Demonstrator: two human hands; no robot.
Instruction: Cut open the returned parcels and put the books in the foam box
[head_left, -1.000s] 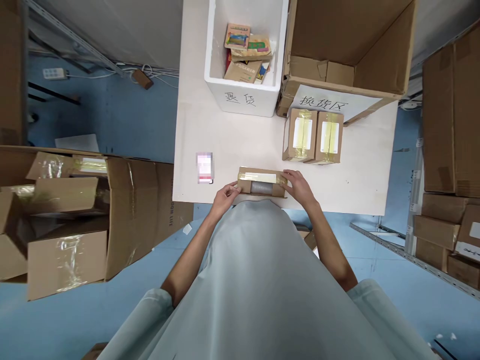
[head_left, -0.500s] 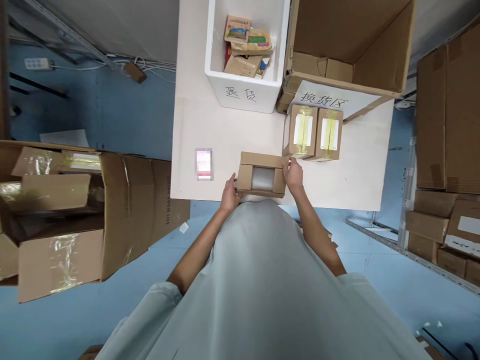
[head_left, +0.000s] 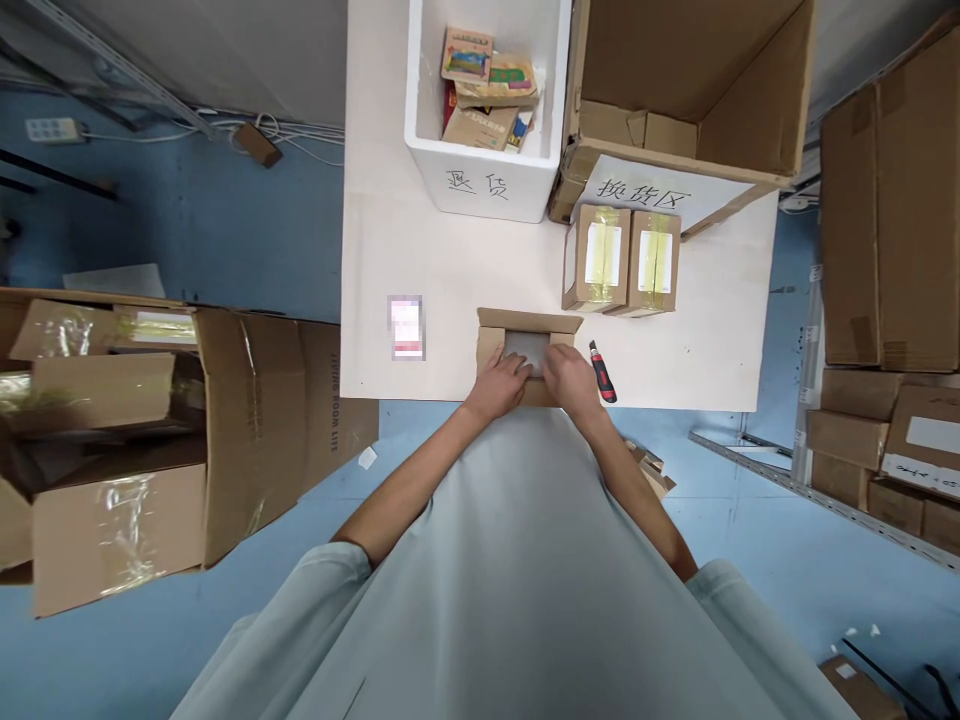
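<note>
A small cardboard box (head_left: 525,325) lies at the near edge of the white table (head_left: 450,270), flaps spread, with a grey wrapped item (head_left: 527,345) showing inside. My left hand (head_left: 501,384) and my right hand (head_left: 568,376) both rest on the box's near part, fingers curled onto the grey item. A red and black box cutter (head_left: 602,371) lies on the table just right of my right hand.
Two taped small boxes (head_left: 621,259) stand behind the cutter. A white foam bin (head_left: 484,185) holds several packets; a large open carton (head_left: 690,90) is beside it. A small card (head_left: 406,327) lies left. Cartons fill the floor at left (head_left: 150,430) and the shelves at right (head_left: 885,230).
The box was turned and laid open side up. Both hands moved from its ends onto the middle of the opening. The box cutter now lies on the table.
</note>
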